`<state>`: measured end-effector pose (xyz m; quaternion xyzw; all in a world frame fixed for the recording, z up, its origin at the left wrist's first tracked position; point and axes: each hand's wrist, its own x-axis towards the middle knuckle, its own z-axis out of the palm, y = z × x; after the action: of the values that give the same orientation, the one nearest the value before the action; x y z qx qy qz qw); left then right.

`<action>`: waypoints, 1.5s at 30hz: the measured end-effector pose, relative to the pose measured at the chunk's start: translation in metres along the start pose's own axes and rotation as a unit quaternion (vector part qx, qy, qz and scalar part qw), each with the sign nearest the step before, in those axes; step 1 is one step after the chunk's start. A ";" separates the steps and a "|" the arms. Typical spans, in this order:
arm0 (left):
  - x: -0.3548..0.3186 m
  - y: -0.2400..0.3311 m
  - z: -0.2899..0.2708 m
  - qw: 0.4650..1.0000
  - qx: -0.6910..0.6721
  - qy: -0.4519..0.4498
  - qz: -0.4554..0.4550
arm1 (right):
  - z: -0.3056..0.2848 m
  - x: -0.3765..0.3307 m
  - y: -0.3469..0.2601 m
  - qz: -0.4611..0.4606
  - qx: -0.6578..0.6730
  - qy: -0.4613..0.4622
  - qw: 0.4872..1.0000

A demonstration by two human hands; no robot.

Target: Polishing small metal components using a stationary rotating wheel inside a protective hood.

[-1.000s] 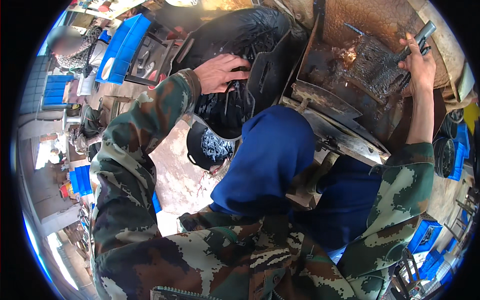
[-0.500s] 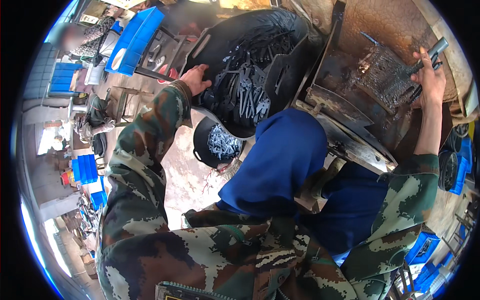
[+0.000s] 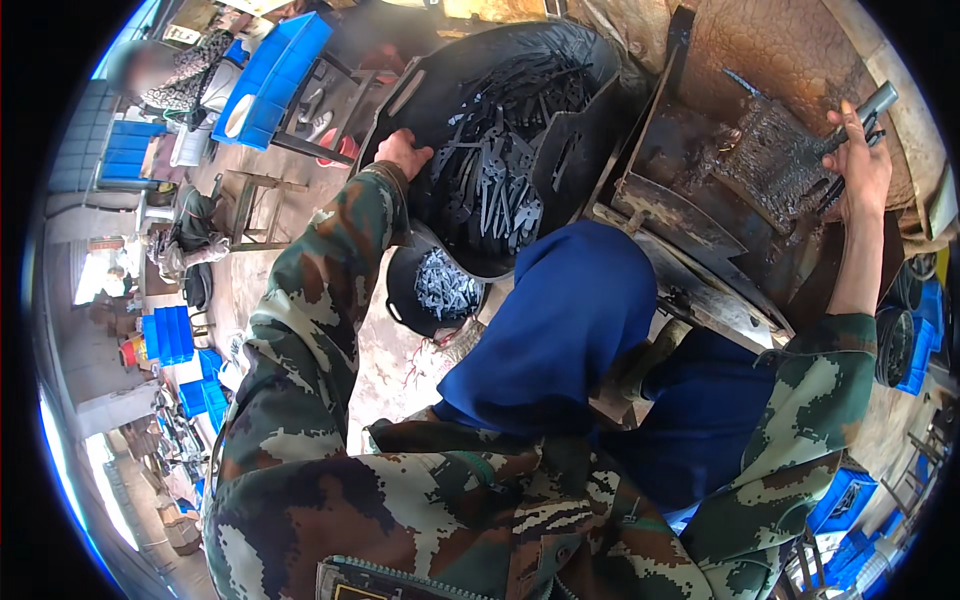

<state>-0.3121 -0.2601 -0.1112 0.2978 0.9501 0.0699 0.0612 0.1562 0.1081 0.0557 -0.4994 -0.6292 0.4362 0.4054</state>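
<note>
My left hand (image 3: 404, 153) lies at the left rim of the big black flexible tub (image 3: 440, 90), fingers bent and partly hidden, so I cannot tell whether they grip the edge or merely rest there; no loose part shows in it. My right hand (image 3: 862, 165) is closed around a smooth grey cylinder-shaped piece (image 3: 876, 100), the forefinger lying along it, above the far right side of a rust-brown, wet-looking metal tray (image 3: 770, 270). If that grip gets slick from the dark grime below, the cylinder could twist or slide out, and my knuckles could scrape the rough, dark, wet slab (image 3: 780, 150) just beside them. The dark grey, long flat metal parts (image 3: 500, 180) lie heaped inside the tub, to the right of my left hand, crossing at all angles; reaching in carelessly could jab a fingertip on a narrow end or drag out a tangle. Leaning hard on the rim might buckle the soft wall and tip parts over the small black bucket (image 3: 402, 290) of pale slivers (image 3: 445, 285) underneath. My knee, under dark blue cloth (image 3: 550, 330), sits between tub and tray, where a sharp tray edge could snag the fabric if I swing round.
</note>
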 end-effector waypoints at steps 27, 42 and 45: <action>-0.083 0.046 -0.057 0.845 -0.510 -0.075 0.145 | 0.004 -0.004 -0.003 -0.023 0.013 0.006 1.000; -0.073 0.084 -0.029 0.933 -0.212 -0.271 0.106 | 0.004 -0.006 -0.004 -0.015 0.017 0.015 1.000; -0.072 0.077 -0.023 0.951 -0.121 -0.157 0.239 | 0.006 -0.006 -0.002 -0.018 0.032 0.016 0.999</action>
<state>-0.2141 -0.2406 -0.0703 0.5139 0.8138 0.1499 0.2263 0.1511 0.1011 0.0556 -0.4814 -0.6175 0.4405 0.4392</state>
